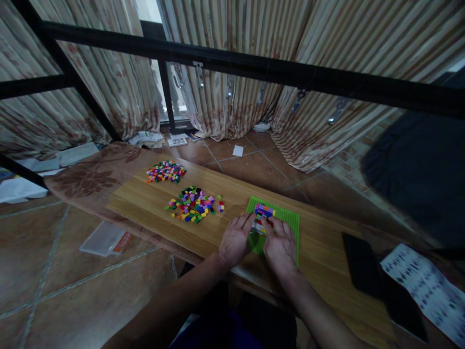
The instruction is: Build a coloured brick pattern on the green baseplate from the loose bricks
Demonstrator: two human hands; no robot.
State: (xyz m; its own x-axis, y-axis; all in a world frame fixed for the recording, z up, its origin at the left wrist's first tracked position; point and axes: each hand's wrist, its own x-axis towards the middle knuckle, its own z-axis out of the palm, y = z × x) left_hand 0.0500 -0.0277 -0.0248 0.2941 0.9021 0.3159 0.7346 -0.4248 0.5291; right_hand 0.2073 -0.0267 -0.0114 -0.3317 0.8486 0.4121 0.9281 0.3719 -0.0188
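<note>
A green studded baseplate [293, 228] lies on the wooden table. On its middle sits a compact patch of coloured building bricks [265, 211], with pink, blue, yellow, red and white among them. From the left, my left hand [235, 240] reaches over the plate's edge, its fingers bent and closed at the side of the bricks. My right hand [280, 242] rests over the plate's right half, its fingers curled and the index fingertip pressing on the bricks. Both hands cover part of the patch, and any single brick pinched between fingertips is too small to make out.
Left of the plate lie a loose brick pile [194, 203] and a farther pile [166, 171]. A black flat device [361, 264] and a printed sheet [425, 286] are at the right. A dark metal rail [232, 60] crosses ahead. A clear plastic lid [103, 238] lies on the floor.
</note>
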